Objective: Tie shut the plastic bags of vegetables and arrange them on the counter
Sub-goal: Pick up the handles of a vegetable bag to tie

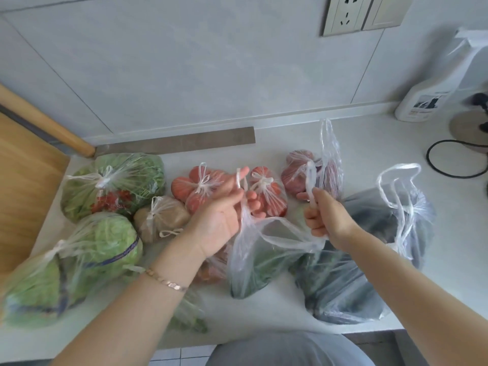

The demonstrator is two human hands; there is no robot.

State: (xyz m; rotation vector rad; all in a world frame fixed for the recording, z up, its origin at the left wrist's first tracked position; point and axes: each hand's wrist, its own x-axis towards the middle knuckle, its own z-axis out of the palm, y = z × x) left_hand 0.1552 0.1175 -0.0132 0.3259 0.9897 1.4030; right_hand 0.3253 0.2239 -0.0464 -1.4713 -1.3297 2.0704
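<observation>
Nearest, both hands lift an untied bag over the pale desk: left hand fingers pinch one handle, right hand fingers clench the other. Behind lie knotted tomato bags, then a grey tiled wall with a socket.

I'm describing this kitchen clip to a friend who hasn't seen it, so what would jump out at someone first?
First, the two bare hands at centre: the left hand and the right hand each pull up a handle of an untied clear bag of greens. Next, the knotted bags around them: cabbages at the left, red tomatoes behind the hands. A dark bag sits at the right, its handles loose.
</observation>
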